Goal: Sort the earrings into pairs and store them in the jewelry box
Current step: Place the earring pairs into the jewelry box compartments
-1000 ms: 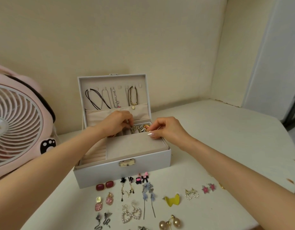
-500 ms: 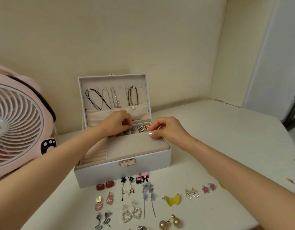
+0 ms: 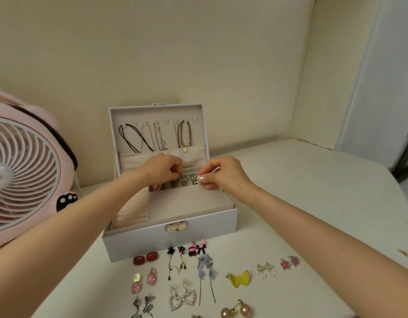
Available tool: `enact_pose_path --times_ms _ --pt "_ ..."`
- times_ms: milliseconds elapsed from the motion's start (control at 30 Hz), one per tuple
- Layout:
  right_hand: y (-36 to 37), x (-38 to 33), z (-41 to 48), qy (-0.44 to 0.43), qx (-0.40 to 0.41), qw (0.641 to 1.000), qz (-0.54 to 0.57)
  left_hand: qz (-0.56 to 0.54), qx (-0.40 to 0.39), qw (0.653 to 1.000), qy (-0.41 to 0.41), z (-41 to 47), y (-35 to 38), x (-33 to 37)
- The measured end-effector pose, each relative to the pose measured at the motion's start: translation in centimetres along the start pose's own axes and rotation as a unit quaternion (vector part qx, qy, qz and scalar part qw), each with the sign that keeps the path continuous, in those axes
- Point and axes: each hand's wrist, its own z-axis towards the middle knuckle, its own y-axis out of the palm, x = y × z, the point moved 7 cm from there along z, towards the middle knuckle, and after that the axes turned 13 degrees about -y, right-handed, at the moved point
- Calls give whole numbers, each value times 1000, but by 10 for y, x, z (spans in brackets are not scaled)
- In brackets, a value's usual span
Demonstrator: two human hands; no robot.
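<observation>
- The jewelry box (image 3: 171,244) stands open at the centre of the frame. Its lid is upright and necklaces (image 3: 184,136) are hung inside it.
- Both hands are held over the small rear compartments. The left hand (image 3: 163,167) is at the middle and the right hand (image 3: 223,173) is just to its right; they are close together, but no contact is seen.
- The gold earrings (image 3: 188,180) are pinched between the thumb and forefinger of the right hand, partly down in a rear compartment. Whether they rest on its floor cannot be told.
- The left hand's fingers are curled, with the tips drawn together at the neighbouring compartment. What is pinched there, if anything, is hidden.
- The other earrings are laid out in pairs on the table (image 3: 313,203), across the lower part of the frame in front of the box's clasp side — below both hands.
- For the next pair, a hand would probably have to be drawn back over the front wall.
- The red square pair (image 3: 145,258) lies just beside that wall at lower left and is nearer the left hand.
- The pink flower pair (image 3: 289,263) lies at lower right and is nearer the right hand.
- The blue drop earrings (image 3: 205,269) lie with their long axis running toward the lower edge — a pinch at their upper ends seems best suited.
</observation>
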Motion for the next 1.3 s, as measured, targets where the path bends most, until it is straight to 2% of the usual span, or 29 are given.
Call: enact_pose_path --times_ms 100,233,433,733,1000,1133,1300 --pt "6 0 12 -18 6 999 -51 23 0 1000 -1 1 0 1" --pt "18 1 23 -23 -5 998 -65 5 -10 1000 -6 1 -2 -6" --pt "41 0 37 -67 -40 988 -137 29 24 999 3 -8 -4 -7" --pt "54 1 44 -90 -58 974 -201 43 5 999 10 -20 -2 -9" --pt "52 5 42 -49 -26 992 -110 -15 55 998 4 -29 -13 -10" --pt "54 6 42 -64 -41 978 -194 -19 62 998 9 -33 -17 -12" --pt "53 5 39 -62 -57 968 -238 -9 48 999 6 -36 -15 -11"
